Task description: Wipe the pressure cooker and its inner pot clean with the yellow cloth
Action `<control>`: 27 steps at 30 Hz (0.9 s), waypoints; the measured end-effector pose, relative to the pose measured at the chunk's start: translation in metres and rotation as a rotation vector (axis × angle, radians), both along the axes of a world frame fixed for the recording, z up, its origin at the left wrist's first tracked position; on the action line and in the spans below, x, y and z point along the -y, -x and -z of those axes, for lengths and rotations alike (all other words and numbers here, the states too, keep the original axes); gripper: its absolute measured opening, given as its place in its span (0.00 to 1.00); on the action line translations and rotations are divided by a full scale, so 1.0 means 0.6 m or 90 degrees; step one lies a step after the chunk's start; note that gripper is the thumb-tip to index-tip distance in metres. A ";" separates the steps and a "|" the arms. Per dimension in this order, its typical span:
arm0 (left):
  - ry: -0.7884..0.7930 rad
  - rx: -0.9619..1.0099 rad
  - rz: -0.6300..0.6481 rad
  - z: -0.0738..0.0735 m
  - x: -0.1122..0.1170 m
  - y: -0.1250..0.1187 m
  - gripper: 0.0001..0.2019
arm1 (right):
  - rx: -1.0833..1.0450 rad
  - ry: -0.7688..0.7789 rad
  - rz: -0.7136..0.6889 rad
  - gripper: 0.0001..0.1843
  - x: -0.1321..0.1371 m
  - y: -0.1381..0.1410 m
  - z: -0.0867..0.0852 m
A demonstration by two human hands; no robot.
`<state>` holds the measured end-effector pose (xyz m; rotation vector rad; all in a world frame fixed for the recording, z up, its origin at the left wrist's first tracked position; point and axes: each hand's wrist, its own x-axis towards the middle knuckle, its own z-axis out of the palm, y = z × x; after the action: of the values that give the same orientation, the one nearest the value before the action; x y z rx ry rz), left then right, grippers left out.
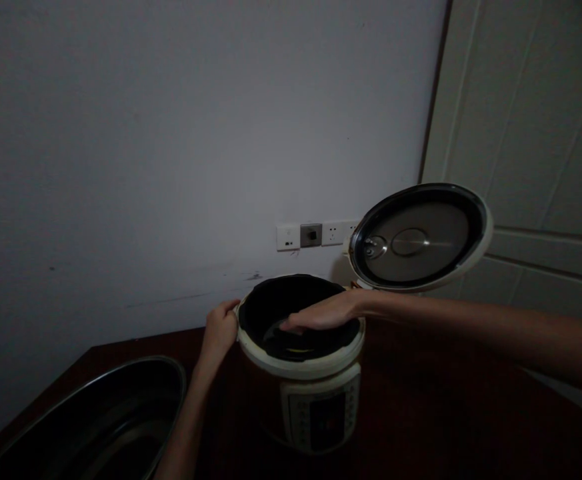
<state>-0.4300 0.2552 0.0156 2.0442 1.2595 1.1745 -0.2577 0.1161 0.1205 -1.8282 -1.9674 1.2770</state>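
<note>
On the control panel [325, 420] of the cooker [301, 367] there were small marks in columns on both sides of a dark display, but the writing was too dim for reading. The cooker stood upright on the dark reddish table [411, 400], near the pale wall [171, 133], and it had a round body with a thick whitish rim. Its lid [413, 243] was open and leaned to the right; the underside showed a smooth, round metal plate inside a dark ring.

The inner pot [291, 293] was black. Low inside it a yellowish streak and a greyish patch could be seen, but I cannot tell what they were. The right hand [323, 316] came over the rim from the right, with its fingers pointing down into this pot; whether they held something, I cannot tell. The left hand [221, 331] was closed on the left edge of the cooker.

At the lower left, a wide, rounded basin [135, 393] with a shiny rim stood beside the left forearm; its inside was too dark to judge.
</note>
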 end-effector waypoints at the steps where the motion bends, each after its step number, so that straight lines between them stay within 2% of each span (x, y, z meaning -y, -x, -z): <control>1: 0.002 -0.001 0.001 0.001 -0.001 0.000 0.22 | 0.064 0.006 -0.039 0.19 0.008 -0.010 -0.010; 3: 0.007 -0.001 0.013 0.002 -0.002 0.001 0.22 | 0.212 -0.010 -0.102 0.22 0.018 -0.032 -0.027; 6: 0.014 -0.001 0.019 0.003 -0.001 0.001 0.22 | 0.458 -0.089 -0.081 0.28 0.015 -0.069 -0.032; 8: 0.010 -0.008 0.014 0.002 0.001 0.001 0.22 | 0.585 -0.144 -0.071 0.30 -0.002 -0.093 -0.020; 10: 0.004 -0.016 0.007 0.001 0.003 0.001 0.22 | 0.671 -0.233 -0.111 0.28 -0.030 -0.115 0.002; 11: 0.001 -0.019 0.004 0.001 0.004 0.001 0.22 | 0.700 -0.302 -0.163 0.25 -0.047 -0.123 0.015; 14: 0.000 -0.020 0.005 0.000 0.004 0.001 0.22 | 0.707 -0.416 -0.273 0.13 -0.105 -0.134 0.052; 19: -0.006 -0.020 0.010 0.000 0.002 0.002 0.22 | 0.736 -0.640 -0.577 0.14 -0.189 -0.114 0.084; 21: -0.001 -0.020 0.008 -0.001 0.003 0.002 0.22 | 0.746 -0.680 -0.642 0.15 -0.204 -0.107 0.084; 23: 0.003 -0.022 0.006 -0.002 0.004 0.002 0.22 | 0.763 -0.683 -0.629 0.14 -0.204 -0.109 0.078; 27: -0.012 -0.029 0.002 0.001 0.002 0.002 0.22 | 0.768 -0.587 -0.463 0.12 -0.163 -0.141 0.060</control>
<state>-0.4314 0.2543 0.0150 2.0962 1.2716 1.1484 -0.1731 0.2137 0.0844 -1.3935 -3.0582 -1.0166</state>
